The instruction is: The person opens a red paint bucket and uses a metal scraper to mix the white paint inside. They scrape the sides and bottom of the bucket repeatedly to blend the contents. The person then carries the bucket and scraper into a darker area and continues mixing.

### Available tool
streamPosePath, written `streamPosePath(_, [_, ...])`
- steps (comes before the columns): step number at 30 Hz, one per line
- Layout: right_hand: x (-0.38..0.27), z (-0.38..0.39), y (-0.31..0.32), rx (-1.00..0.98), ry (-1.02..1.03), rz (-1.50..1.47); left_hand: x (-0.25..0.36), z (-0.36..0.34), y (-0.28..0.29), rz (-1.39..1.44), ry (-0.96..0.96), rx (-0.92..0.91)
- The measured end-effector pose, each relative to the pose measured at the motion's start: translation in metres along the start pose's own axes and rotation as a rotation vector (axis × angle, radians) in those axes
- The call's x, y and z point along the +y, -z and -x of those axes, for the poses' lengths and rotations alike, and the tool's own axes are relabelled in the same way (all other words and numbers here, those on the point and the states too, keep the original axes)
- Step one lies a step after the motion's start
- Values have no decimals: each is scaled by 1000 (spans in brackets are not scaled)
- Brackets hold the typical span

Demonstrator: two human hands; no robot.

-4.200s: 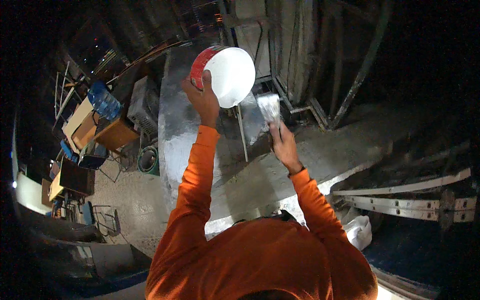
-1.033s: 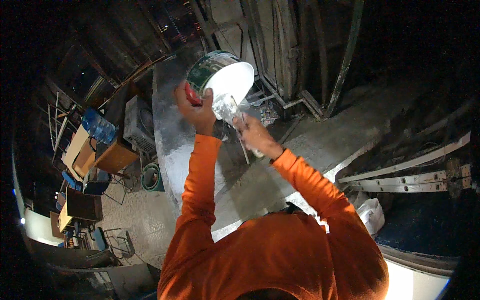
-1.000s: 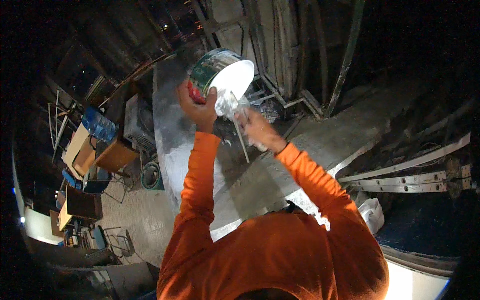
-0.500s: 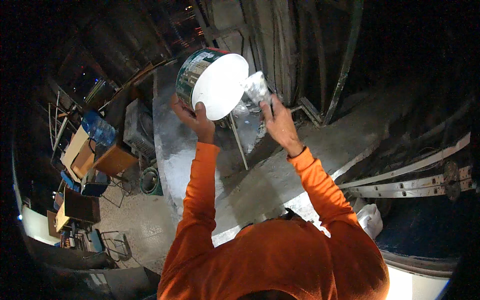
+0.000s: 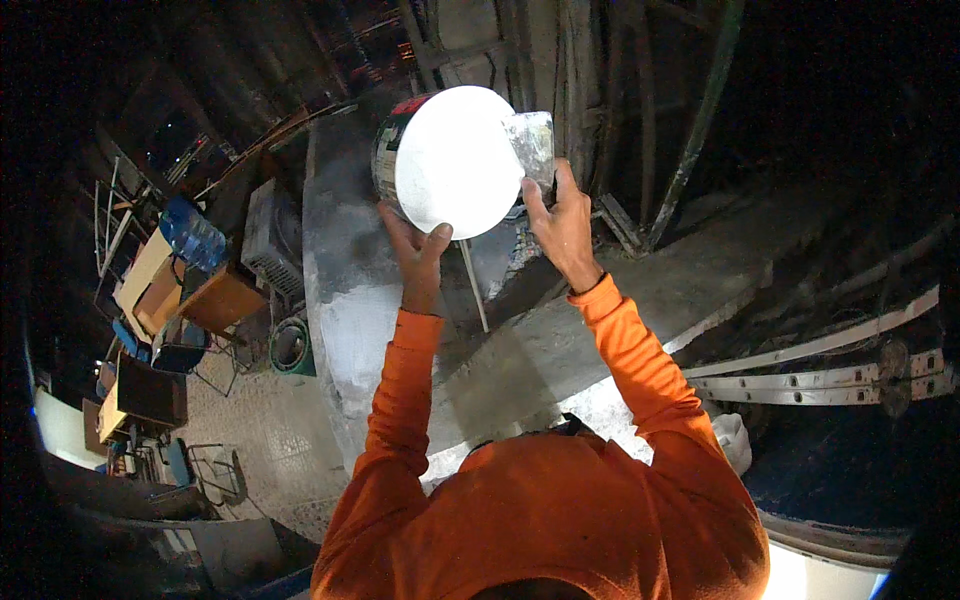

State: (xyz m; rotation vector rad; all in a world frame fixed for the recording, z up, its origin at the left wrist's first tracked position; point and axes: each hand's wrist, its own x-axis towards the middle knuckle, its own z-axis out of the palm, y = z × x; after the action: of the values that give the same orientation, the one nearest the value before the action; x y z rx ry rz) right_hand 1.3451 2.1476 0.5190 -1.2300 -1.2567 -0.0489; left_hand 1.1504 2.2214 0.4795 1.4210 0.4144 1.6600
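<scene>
My left hand (image 5: 418,258) grips the lower edge of a round paint bucket (image 5: 386,158), thumb at the rim and fingers behind. The bucket is raised and tilted, so its bright white opening faces me; a dark, printed outer wall shows on its left. In my right hand (image 5: 563,228) is a wide putty knife (image 5: 535,145), its blade pointing up and smeared with pale material. The blade's left edge is at the bucket's right rim. Glare hides how much white material is inside, and the knife's handle is mostly covered by my fingers.
Beneath my arms runs a grey concrete ledge (image 5: 640,290) with a thin stick (image 5: 474,285) near the bucket. On the left are a blue water jug (image 5: 193,235), an air-conditioner unit (image 5: 272,235), desks and a green coil (image 5: 291,347). A metal ladder (image 5: 800,386) lies right, by a white sack (image 5: 733,442).
The bucket has moved slightly right and turned its opening more squarely toward me. My right hand has moved a little right, and the knife's blade now stands more upright at the rim.
</scene>
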Motion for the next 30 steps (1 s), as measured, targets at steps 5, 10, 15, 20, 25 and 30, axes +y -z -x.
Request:
streamPosePath(5, [-17,-4,1,-211,60,320,7,-14,8,129,58,86])
streamPosePath(10, [-55,-15,17,-485,111,694,11,-19,4,132,-1,207])
streamPosePath(15, [-58,-4,21,-601,85,536,12,-23,-4,204,-52,198])
streamPosePath(20, [-76,22,19,-638,68,418,2,-26,-15,203,-26,210])
streamPosePath(25, [-88,23,15,-731,-2,507,-18,-24,-15,38,-35,243])
streamPosePath(30, [-16,9,6,-683,200,426,2,-29,-22,-137,136,156])
